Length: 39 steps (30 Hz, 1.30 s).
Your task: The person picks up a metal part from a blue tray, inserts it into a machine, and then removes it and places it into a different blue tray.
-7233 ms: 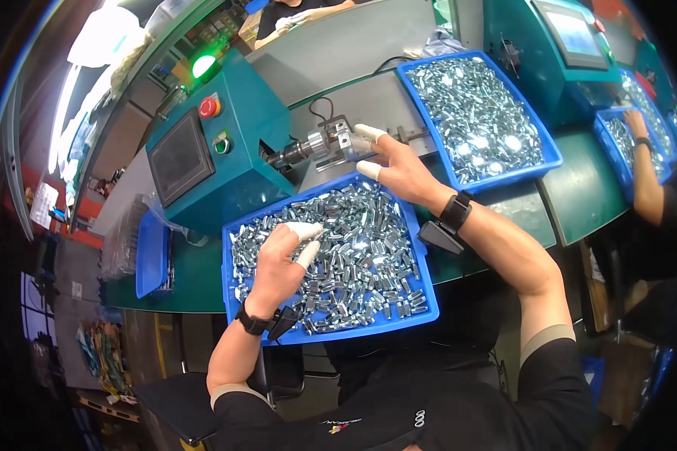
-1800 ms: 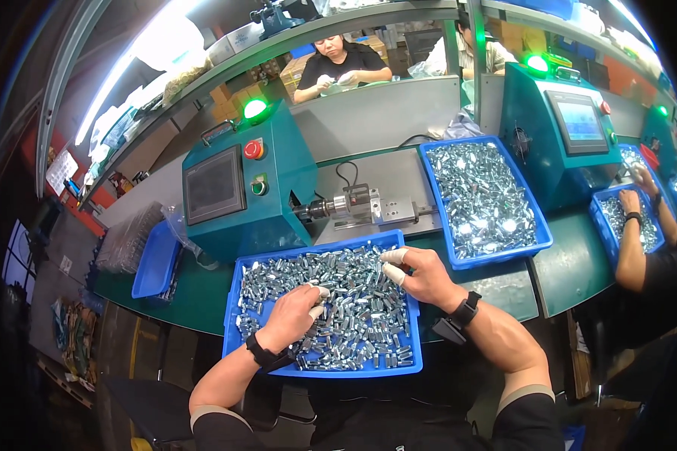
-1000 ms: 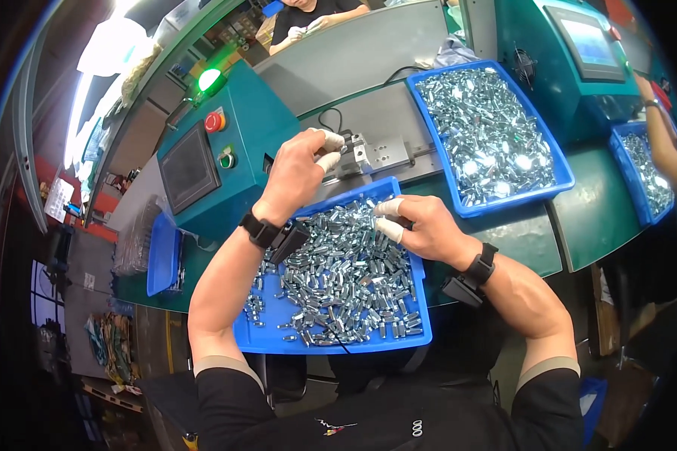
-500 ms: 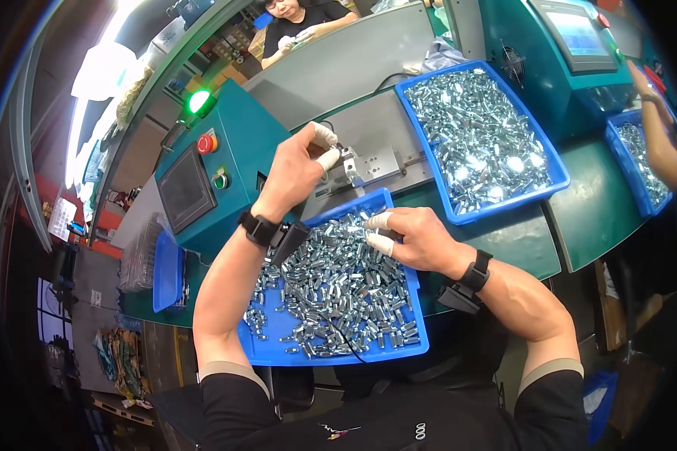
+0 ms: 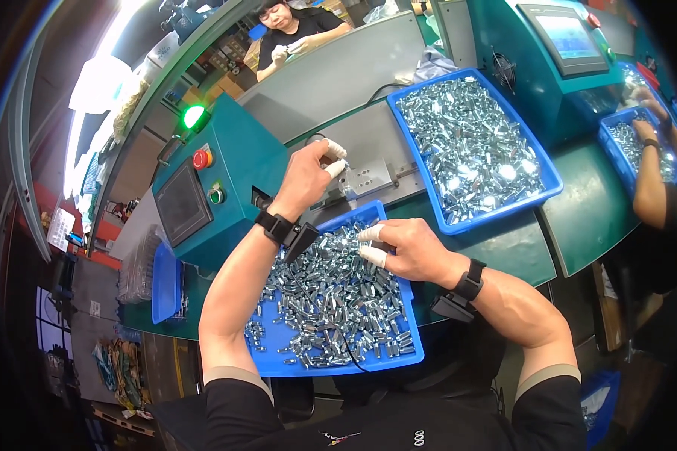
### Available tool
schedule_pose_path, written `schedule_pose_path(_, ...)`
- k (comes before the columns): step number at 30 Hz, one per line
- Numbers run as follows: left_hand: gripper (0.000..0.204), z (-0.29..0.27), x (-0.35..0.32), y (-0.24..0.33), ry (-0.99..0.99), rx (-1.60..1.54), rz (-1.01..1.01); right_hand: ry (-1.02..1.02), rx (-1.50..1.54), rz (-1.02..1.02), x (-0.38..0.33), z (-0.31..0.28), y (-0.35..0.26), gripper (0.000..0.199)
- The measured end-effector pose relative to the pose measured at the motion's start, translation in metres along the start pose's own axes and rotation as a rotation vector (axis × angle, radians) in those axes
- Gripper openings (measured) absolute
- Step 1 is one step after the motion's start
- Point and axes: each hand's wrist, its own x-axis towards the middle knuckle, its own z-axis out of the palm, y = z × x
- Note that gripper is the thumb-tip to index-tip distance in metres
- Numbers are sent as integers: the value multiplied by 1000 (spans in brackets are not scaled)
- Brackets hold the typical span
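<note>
My left hand (image 5: 308, 177) reaches over the metal fixture block (image 5: 365, 179) on the bench, its thumb and finger, in pale finger cots, closed in a pinch. What sits between those tips is too small to make out. Over the near blue tray (image 5: 293, 367), my right hand (image 5: 421, 252) hovers with thumb and fingertip apart, also in pale cots. Small shiny metal cylindrical parts (image 5: 346, 293) fill much of that tray, and some lie right below the right fingertips. Both wrists wear black straps with small devices.
A second blue tray (image 5: 555, 184) heaped with similar parts stands at the right. To the left is a green machine housing (image 5: 237, 143) with a screen, red button and lit green lamp (image 5: 194, 117). Another machine (image 5: 534, 83) stands at back right. Co-workers sit across and at the far right.
My left hand has shifted slightly right and down in the view, staying at the fixture. My right hand stays over the near tray. At far right, a co-worker's hand now reaches into a tray.
</note>
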Motion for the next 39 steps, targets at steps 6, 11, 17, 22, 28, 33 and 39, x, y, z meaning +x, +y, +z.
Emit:
schedule_pose_path(6,16,-4,-10,-5,-20,61,-76,11,6,-25,2,0,1,23)
schedule_pose_path(11,14,-4,-11,-9,-7,200,42,1,-1,5,1,-1,2,23)
schedule_pose_path(17,18,-3,-16,-14,25,336,84,-15,-10,7,3,-1,0,24)
schedule_pose_path(22,19,-4,-22,-11,50,410,178,-23,-7,-5,2,0,-1,24)
schedule_pose_path(28,20,-11,-58,18,168,372,241,-22,1,18,0,1,1,25)
schedule_pose_path(33,22,-8,-147,34,72,177,160,-40,2,46,-1,-1,0,24)
schedule_pose_path(39,21,-4,-214,26,82,13,-35,-53,50,86,0,0,-6,21)
